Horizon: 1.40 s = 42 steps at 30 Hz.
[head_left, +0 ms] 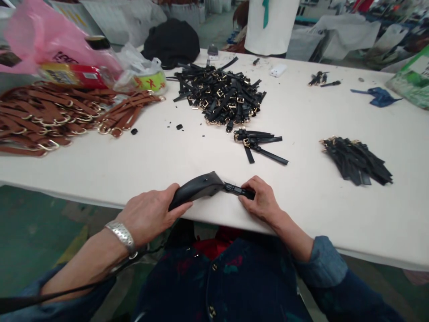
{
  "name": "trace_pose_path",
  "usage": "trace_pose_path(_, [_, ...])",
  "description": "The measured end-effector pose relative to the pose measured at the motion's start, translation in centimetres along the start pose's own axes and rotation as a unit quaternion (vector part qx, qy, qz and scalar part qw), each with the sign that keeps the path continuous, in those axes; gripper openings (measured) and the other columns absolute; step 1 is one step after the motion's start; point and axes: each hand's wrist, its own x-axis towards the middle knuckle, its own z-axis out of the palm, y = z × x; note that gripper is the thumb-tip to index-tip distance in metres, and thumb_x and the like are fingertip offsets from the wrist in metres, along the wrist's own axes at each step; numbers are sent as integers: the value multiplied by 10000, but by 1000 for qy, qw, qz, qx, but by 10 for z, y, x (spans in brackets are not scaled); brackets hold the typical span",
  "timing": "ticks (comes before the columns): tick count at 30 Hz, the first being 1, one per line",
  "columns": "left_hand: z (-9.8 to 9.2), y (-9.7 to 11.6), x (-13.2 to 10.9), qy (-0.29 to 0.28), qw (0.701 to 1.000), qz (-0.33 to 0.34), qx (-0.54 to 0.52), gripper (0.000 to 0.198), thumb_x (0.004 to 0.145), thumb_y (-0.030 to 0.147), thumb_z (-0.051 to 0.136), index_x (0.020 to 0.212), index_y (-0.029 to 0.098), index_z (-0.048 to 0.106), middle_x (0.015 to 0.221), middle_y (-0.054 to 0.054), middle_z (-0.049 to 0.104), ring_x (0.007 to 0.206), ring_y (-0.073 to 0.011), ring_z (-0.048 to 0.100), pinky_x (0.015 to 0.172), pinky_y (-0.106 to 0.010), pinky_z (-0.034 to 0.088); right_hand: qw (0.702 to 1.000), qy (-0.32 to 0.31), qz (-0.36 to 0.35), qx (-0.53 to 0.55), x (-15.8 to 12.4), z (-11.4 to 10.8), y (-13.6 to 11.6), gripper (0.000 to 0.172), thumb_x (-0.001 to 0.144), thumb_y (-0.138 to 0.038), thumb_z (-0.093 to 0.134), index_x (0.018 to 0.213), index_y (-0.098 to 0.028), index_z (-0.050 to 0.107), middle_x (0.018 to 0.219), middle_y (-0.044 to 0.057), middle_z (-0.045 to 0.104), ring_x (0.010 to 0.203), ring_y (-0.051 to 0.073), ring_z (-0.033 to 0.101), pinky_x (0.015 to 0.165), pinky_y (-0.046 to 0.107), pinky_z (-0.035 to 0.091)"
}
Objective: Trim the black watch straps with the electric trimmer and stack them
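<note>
Head view: black tool (197,186) and black strap (235,189) were held over the near edge of the counter (308,199).
Left hand (147,213) gripped the tool; right hand (263,199) pinched the strap at the tool's tip. Buckled pile (224,95) lay toward the far edge, brown straps (50,109) leftward.

The tool (197,187) and strap (236,189) are black. The pile (228,96) is black with gold buckles (220,93). The belts (53,107) are brown with gold rings (53,144). The table (201,154) is white, the bag (36,31) pink. The top (184,286) is dark blue with red patches (235,260).
</note>
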Motion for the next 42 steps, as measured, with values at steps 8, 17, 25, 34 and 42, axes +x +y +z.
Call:
trace_pose_path(8, [-12,40,11,-5,999,20,26,492,834,598,276,989,203,525,726,-96,678,681,-285,648,542,-335,393,1000,-1,5,3,0,0,0,119,674,-182,613,792,-188,598,803,38,559,773,179,537,725,308,445])
trace_pose_path(17, [-11,23,27,3,1000,-2,1,569,814,644,256,1004,192,544,789,-117,686,706,-271,642,567,-329,402,1000,0,5,-1,0,1,1,115,677,-179,600,790,-197,589,803,40,557,768,181,530,717,312,442])
trace_pose_path(25, [-15,22,5,-27,999,29,22,492,828,627,278,953,216,518,709,-78,664,655,-264,635,532,-321,359,1000,-6,7,1,0,2,1,101,678,-179,603,775,-199,586,804,38,558,777,182,531,727,311,438])
trace_pose_path(34, [-15,40,36,9,1000,19,6,545,822,626,272,1006,184,532,800,-121,686,728,-272,647,580,-331,402,1000,8,16,7,0,1,0,124,726,-264,636,825,-193,619,816,41,572,783,182,547,731,315,445])
trace_pose_path(42, [-5,1,16,7,1000,-10,-10,571,814,663,255,973,200,549,762,-104,685,651,-232,628,534,-305,370,1000,11,18,7,1,3,-1,90,807,-236,569,831,-214,652,811,34,574,791,174,543,731,308,436])
